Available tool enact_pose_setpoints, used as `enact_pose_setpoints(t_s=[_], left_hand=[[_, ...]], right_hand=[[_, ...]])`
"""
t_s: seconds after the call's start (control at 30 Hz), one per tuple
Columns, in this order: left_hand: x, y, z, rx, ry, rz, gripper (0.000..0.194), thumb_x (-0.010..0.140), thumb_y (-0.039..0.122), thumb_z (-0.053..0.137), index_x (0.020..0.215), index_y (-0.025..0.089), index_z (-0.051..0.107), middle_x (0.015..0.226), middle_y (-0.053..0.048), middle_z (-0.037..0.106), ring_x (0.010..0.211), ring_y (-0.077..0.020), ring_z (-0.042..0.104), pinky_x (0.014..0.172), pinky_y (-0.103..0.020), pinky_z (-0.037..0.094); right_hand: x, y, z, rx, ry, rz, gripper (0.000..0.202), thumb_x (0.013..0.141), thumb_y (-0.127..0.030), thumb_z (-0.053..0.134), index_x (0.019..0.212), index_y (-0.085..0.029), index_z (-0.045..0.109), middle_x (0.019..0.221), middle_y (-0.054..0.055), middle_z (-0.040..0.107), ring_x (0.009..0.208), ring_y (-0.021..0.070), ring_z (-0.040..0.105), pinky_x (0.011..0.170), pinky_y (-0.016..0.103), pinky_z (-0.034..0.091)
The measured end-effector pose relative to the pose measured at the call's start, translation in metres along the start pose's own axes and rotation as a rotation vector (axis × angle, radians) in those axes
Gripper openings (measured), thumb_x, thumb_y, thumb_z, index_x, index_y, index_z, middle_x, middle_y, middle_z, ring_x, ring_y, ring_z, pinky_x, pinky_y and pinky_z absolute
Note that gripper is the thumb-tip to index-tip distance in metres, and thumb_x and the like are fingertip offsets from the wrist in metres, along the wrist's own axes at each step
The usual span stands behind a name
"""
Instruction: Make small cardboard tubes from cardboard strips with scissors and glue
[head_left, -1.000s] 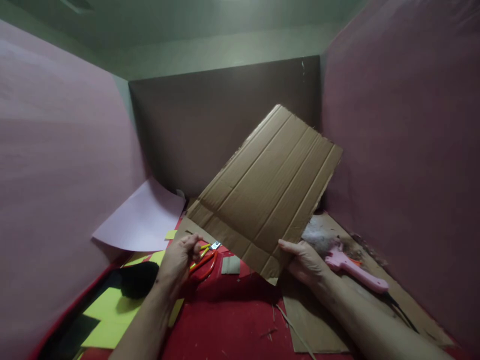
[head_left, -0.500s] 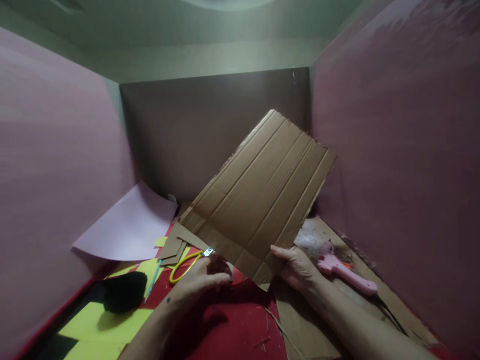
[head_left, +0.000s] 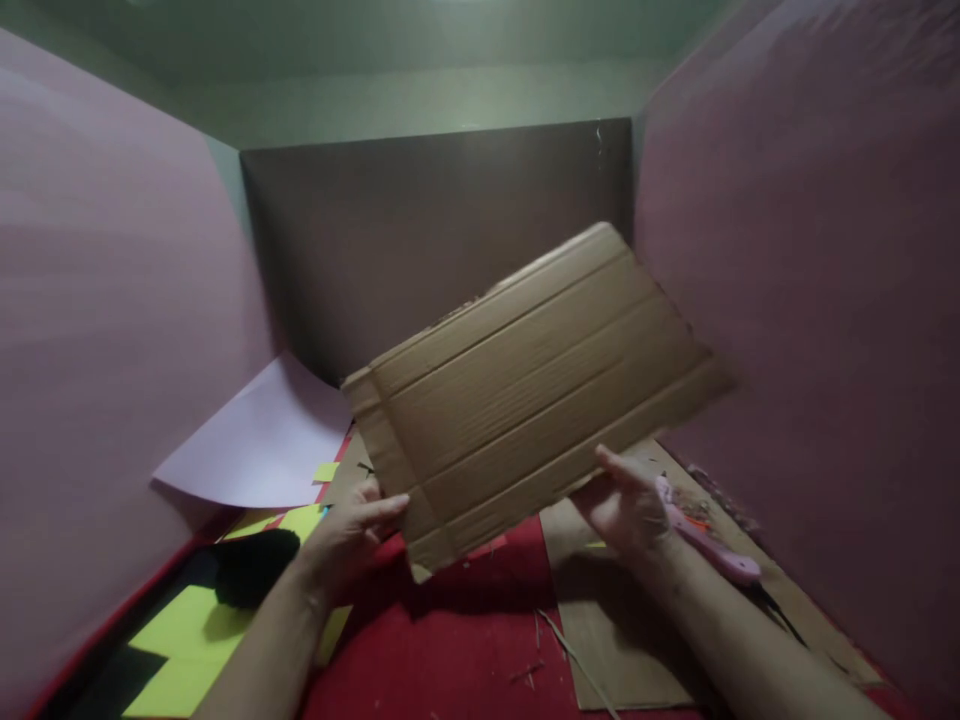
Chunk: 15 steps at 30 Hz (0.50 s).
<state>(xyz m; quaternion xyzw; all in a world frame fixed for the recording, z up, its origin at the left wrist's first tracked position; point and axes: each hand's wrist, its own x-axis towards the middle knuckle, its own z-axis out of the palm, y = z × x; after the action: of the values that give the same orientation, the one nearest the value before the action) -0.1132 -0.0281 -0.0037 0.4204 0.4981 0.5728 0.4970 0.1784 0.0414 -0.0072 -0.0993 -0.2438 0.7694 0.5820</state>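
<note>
A creased brown piece of cardboard (head_left: 517, 390) is held up in front of me, tilted with its right end higher. My left hand (head_left: 349, 530) grips its lower left edge, thumb on the near face and fingers behind. Under the lower right edge, my right hand (head_left: 622, 505) holds it with the thumb on the face and the other fingers beneath. The cardboard and my left hand hide the yellow-handled scissors seen earlier.
To the left are a curved pale sheet (head_left: 255, 435), yellow paper pieces (head_left: 187, 640) and a black fuzzy thing (head_left: 255, 565). On the right, a pink glue gun (head_left: 712, 545) rests by a flat cardboard piece (head_left: 630, 640). Scraps lie on the red surface (head_left: 450, 650); walls enclose both sides.
The cardboard has turned clockwise to a flatter slant. My left hand, beside the scissors before, has moved up and left and now grips the cardboard. My right hand has shifted along its edge.
</note>
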Motion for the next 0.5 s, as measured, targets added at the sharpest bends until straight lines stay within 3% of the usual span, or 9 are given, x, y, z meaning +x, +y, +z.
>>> enact_pose_setpoints(t_s=[0.07, 0.2, 0.37, 0.5], left_hand=[[0.002, 0.013, -0.020, -0.089, 0.059, 0.086, 0.034, 0.058, 0.020, 0.083, 0.089, 0.015, 0.069, 0.081, -0.006, 0.075, 0.075, -0.0222, 0.071, 0.069, -0.029, 0.057], [0.004, 0.024, -0.046, -0.155, 0.231, 0.138, 0.039, 0.055, 0.011, 0.081, 0.093, 0.011, 0.070, 0.085, -0.011, 0.076, 0.076, -0.0248, 0.073, 0.062, -0.028, 0.060], [0.005, 0.029, -0.054, -0.184, 0.327, 0.201, 0.036, 0.056, 0.008, 0.077, 0.092, 0.012, 0.071, 0.088, -0.009, 0.077, 0.084, -0.0267, 0.073, 0.064, -0.029, 0.062], [0.008, 0.031, -0.060, -0.187, 0.507, 0.269, 0.023, 0.063, 0.008, 0.069, 0.085, 0.016, 0.070, 0.075, -0.003, 0.076, 0.084, -0.0243, 0.073, 0.069, -0.033, 0.063]], right_hand=[[0.003, -0.015, 0.002, 0.042, 0.083, -0.050, 0.032, 0.060, -0.020, 0.076, 0.092, -0.024, 0.071, 0.088, 0.001, 0.077, 0.090, 0.0260, 0.070, 0.091, 0.045, 0.053], [0.007, -0.039, 0.003, 0.032, 0.150, -0.205, 0.032, 0.064, -0.020, 0.070, 0.096, -0.027, 0.070, 0.091, -0.001, 0.076, 0.094, 0.0254, 0.069, 0.094, 0.048, 0.051], [0.011, -0.066, -0.006, -0.037, 0.150, -0.251, 0.029, 0.070, -0.032, 0.065, 0.097, -0.025, 0.069, 0.090, 0.001, 0.076, 0.095, 0.0257, 0.070, 0.095, 0.048, 0.051], [0.004, -0.076, -0.005, -0.220, 0.080, -0.233, 0.033, 0.068, -0.033, 0.070, 0.099, -0.022, 0.070, 0.093, 0.002, 0.076, 0.096, 0.0280, 0.070, 0.090, 0.045, 0.054]])
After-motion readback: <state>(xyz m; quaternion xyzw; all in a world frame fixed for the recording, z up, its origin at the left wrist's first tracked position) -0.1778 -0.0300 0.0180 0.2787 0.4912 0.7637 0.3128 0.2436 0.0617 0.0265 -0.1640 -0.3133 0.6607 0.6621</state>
